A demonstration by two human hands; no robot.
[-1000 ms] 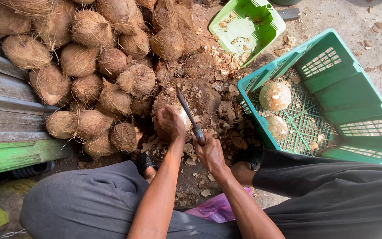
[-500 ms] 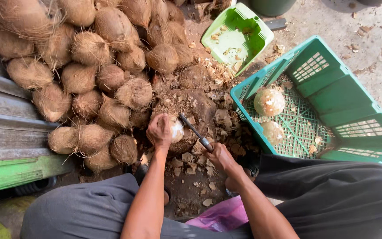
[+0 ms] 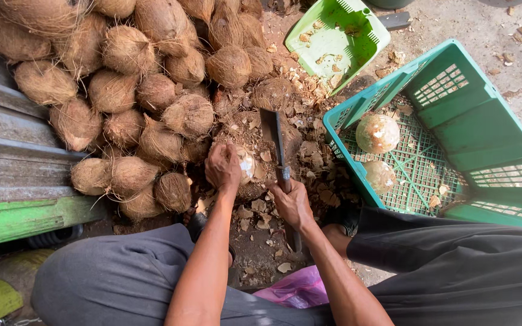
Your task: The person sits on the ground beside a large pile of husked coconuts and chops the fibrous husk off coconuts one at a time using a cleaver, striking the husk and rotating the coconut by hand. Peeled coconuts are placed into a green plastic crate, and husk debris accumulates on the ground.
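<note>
Left hand [image 3: 223, 167] clamps a part-peeled coconut [image 3: 244, 164] on the husk-littered ground beside the coconut pile [image 3: 134, 90]. Right hand [image 3: 291, 204] grips the cleaver [image 3: 275, 142], blade raised just right of the coconut, near the green crate [image 3: 484, 139] edge.

1. Left hand [image 3: 222, 167] is gripping a partly peeled coconut [image 3: 244, 164] on the shell-strewn ground.
2. Right hand [image 3: 291, 204] is holding a cleaver [image 3: 275, 143] by its handle, blade lying just beside that coconut.
3. Pile of husked coconuts [image 3: 128, 90] is sitting to the left (brown, fibrous).
4. Green crate [image 3: 484, 139] is holding two peeled coconuts [image 3: 377, 133].
5. Green dustpan [image 3: 336, 36] is lying above the crate.
</note>
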